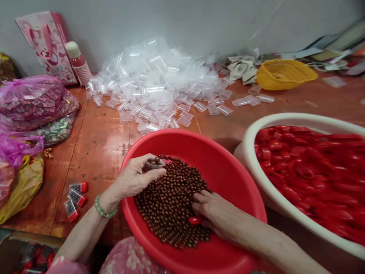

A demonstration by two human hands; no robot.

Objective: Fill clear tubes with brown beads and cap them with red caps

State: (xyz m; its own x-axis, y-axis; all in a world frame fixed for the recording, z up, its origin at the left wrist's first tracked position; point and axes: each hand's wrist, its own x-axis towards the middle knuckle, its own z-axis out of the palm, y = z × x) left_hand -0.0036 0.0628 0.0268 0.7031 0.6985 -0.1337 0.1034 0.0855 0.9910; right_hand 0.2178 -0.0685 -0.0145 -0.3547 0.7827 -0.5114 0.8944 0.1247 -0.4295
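My left hand (142,177) is closed around a small clear plastic tube (154,165), tilted over the beads, with a few brown beads at its mouth. A pale green bead bracelet circles that wrist. Below both hands stands a red basin (228,167) with a heap of shiny brown beads (171,201) in it. My right hand (213,215) reaches into the right side of the heap, fingers curled. A small red cap (194,220) shows at those fingers and looks held by them; the fingertips are partly hidden.
Clear plastic tubes (154,87) pile up against the wall. A white tub (248,152) of red caps stands right. Three filled, red-capped tubes (75,199) lie left, near plastic bags (31,102). A bottle (77,62), gift bag (47,45) and yellow basket (282,78) stand behind.
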